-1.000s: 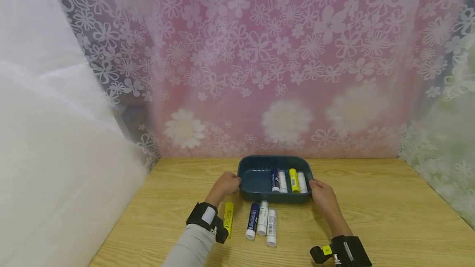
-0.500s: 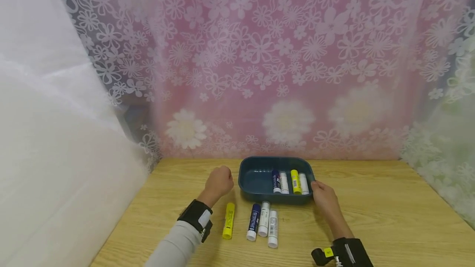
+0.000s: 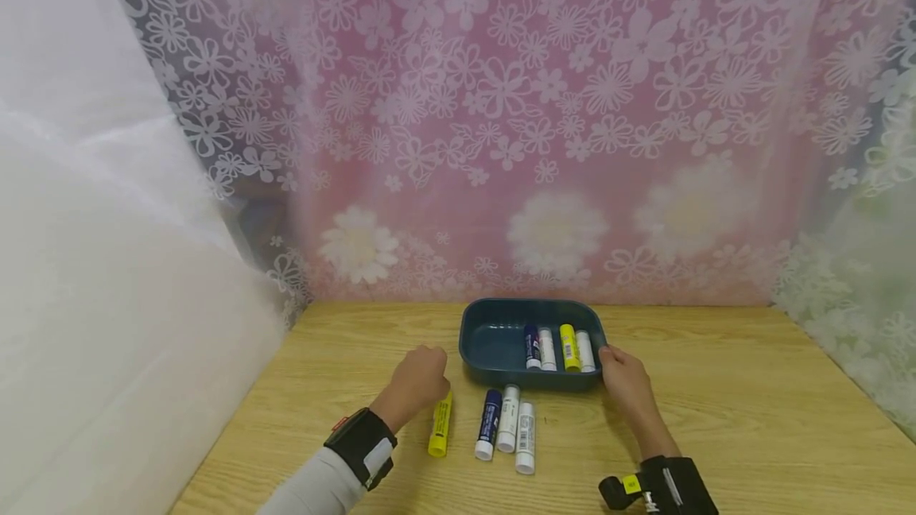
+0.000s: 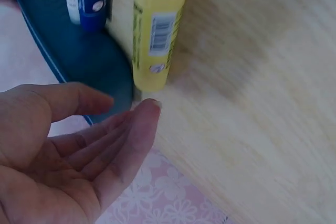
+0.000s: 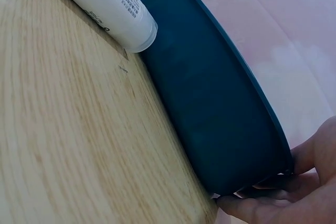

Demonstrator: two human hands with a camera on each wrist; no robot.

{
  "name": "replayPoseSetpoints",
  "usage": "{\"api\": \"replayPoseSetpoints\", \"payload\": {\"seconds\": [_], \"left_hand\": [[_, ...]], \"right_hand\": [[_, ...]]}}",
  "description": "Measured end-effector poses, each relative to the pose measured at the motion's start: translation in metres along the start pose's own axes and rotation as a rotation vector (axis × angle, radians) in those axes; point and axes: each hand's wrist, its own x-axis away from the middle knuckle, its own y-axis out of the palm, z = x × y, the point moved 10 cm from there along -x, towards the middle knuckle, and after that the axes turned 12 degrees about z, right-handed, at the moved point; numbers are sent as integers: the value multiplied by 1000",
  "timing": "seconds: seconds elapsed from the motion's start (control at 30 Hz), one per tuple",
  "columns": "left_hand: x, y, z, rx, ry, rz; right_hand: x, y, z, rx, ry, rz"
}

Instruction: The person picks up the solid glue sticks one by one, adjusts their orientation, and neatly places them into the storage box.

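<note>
Glue sticks beside a teal tray (image 3: 494, 344) on the worktop (image 3: 716, 404)

The tray's corner is gripped by the right hand (image 3: 624, 378); the left hand (image 3: 418, 378), fingers relaxed, is held over the yellow glue stick (image 3: 440, 426).

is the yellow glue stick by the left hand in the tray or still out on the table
Out. The yellow glue stick lies flat on the table, in front of the tray, just under the left hand.

a light wooden table (image 3: 716, 420) is carrying a dark teal plastic tray (image 3: 494, 344), a yellow glue stick (image 3: 440, 424) and three more sticks (one blue, two white) (image 3: 507, 427).
</note>
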Motion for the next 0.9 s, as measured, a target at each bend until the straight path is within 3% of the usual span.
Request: {"api": "replayPoseSetpoints", "payload": {"seconds": [0.2,0.43,0.9], "left_hand": [[14,9,-1,-36,-41,-56],[24,20,-5,-3,-125,-142],[25,31,-1,0,-127,-136]], "right_hand": [[0,-1,0,2,7,-1],[1,0,-1,7,-3,4],[3,-1,0,-20,-13,9]]}}
